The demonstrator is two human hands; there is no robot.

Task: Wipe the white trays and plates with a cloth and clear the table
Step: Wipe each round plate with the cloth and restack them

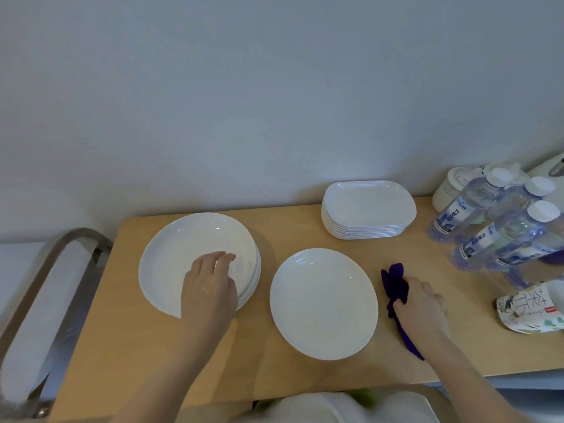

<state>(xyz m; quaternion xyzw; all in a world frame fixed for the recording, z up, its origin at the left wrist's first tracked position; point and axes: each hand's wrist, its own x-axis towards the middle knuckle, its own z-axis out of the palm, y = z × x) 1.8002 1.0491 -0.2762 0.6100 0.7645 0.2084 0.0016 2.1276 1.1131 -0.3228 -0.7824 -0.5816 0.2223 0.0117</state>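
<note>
Two hands work at the table [146, 346]: the left hand [207, 288], fingers relaxed, rests on the plate stack [183, 248] toward the left edge; the right hand [421, 303] grips a purple cloth [395, 282] beside a single plate [323, 303] mid-table.

Trays [367, 209] behind plate [323, 303] (rightward)

Single head-worn view, wide-angle, looking forward and down from the near long edge of the wooden table [128, 346], close above it. It faces the pale wall [244, 87] behind the table, which fills the upper half. Both forearms enter from the bottom edge; straight lines bow toward the frame borders.
</note>
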